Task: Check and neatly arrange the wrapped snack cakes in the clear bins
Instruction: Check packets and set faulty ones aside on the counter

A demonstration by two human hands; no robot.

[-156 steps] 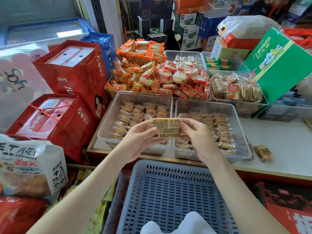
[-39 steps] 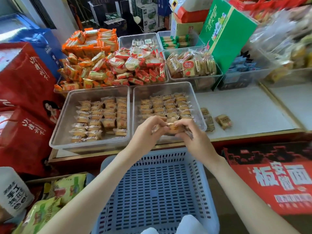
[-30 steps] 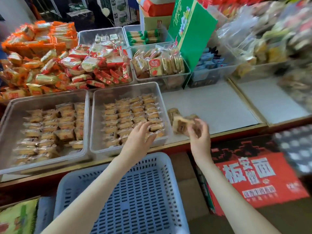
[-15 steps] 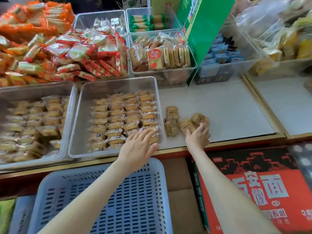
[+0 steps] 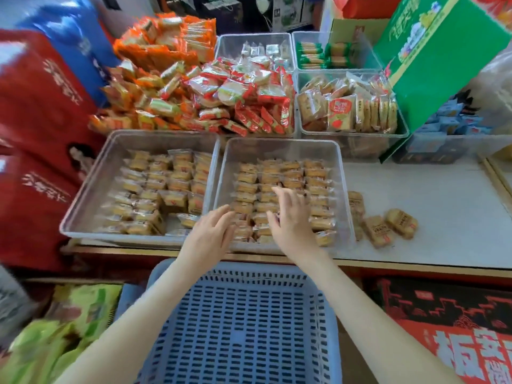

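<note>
Under both hands sits the right clear bin, its wrapped snack cakes lined in rows. The left hand hovers at its near left edge, fingers loose and spread, gripping nothing. The right hand reaches over the middle rows, relaxed and empty too. Left of the left hand stands a second clear bin of cakes; right of the right hand, loose cakes lie on the counter.

Two clear bins sit side by side. The left bin holds small yellow wrapped cakes in messy rows. The right bin holds tidier cakes. A few loose cakes lie just right of it.
</note>
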